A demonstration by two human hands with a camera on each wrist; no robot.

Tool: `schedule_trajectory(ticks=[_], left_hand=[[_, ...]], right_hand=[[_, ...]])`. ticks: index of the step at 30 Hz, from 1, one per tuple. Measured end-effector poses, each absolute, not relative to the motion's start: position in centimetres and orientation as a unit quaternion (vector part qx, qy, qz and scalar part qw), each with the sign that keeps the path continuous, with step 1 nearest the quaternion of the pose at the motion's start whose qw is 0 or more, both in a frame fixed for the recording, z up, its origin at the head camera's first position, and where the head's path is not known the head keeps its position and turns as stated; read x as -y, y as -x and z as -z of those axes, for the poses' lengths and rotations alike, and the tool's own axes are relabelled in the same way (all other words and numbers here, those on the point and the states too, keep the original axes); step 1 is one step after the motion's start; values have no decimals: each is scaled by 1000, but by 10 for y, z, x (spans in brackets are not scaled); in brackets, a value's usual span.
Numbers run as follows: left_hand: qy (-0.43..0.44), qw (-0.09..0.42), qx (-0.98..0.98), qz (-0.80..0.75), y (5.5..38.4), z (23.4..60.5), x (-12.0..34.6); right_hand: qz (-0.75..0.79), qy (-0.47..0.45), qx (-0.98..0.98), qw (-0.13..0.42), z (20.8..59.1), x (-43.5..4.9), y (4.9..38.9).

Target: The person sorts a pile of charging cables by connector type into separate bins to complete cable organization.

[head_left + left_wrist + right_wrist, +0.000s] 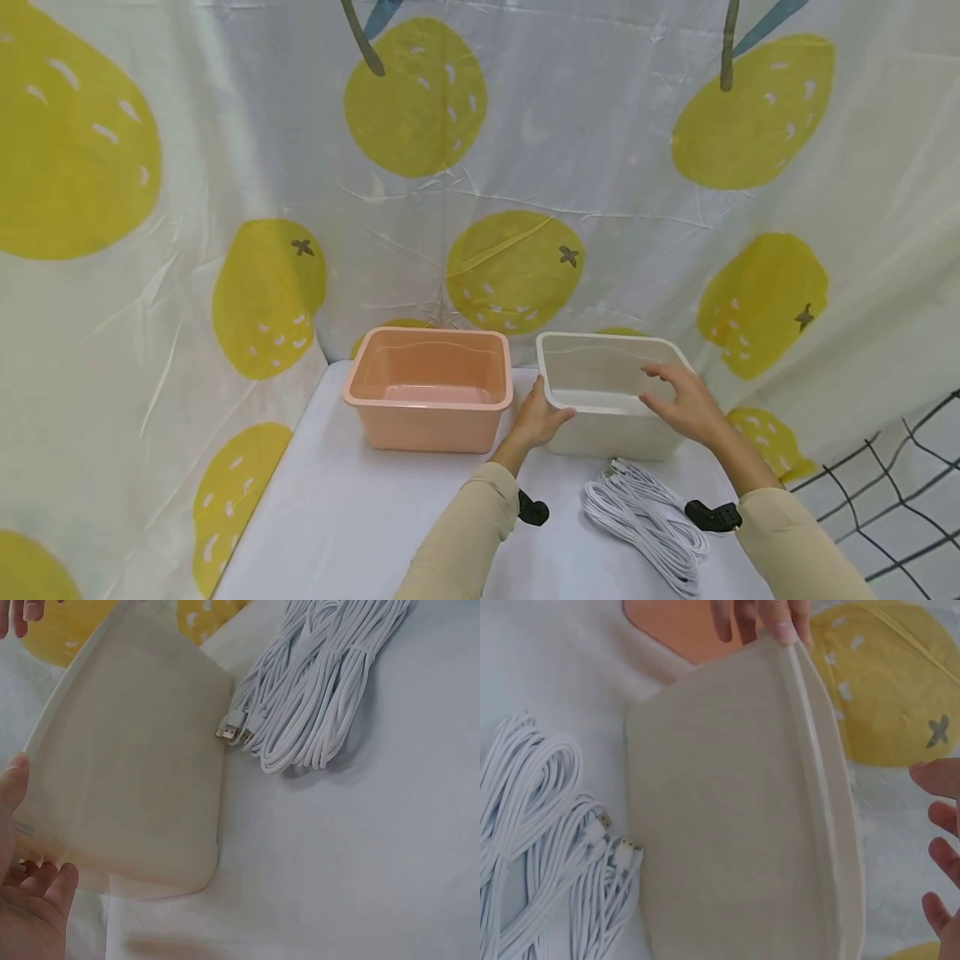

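Note:
A white plastic bin point(615, 433) stands on the table at the right in the head view. My left hand point(536, 417) holds its front left corner, thumb over the front of the rim and fingers along the left side. Over the bin's right part hovers my right hand point(686, 404), fingers loosely bent and spread, with nothing in them. The right wrist view shows the right fingers point(946, 855) apart from the bin's rim point(817, 772). In front of the bin lie bundled white USB cables point(645, 525), their metal plugs point(229, 732) near the bin's base.
A pink-orange bin point(431, 429) stands left of the white one, a narrow gap between them. White cloth covers the table point(360, 517). Behind hangs a curtain point(600, 142) printed with yellow fruit. A dark wire grid point(892, 492) is at the right edge.

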State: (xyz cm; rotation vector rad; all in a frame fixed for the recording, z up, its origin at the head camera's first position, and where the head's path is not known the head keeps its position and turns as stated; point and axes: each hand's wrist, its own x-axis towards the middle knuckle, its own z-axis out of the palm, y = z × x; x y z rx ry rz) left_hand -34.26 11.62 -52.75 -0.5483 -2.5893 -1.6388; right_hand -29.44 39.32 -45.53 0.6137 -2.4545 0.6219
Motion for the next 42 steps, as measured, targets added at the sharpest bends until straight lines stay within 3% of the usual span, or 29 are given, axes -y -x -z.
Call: schedule_trajectory(ticks=[31, 42], left_hand=[[180, 15, 828, 531, 341, 529, -117], [182, 20, 827, 532, 343, 532, -118]], right_hand=[[-225, -169, 909, 307, 538, -401, 215], [-254, -92, 937, 220, 583, -394, 184]])
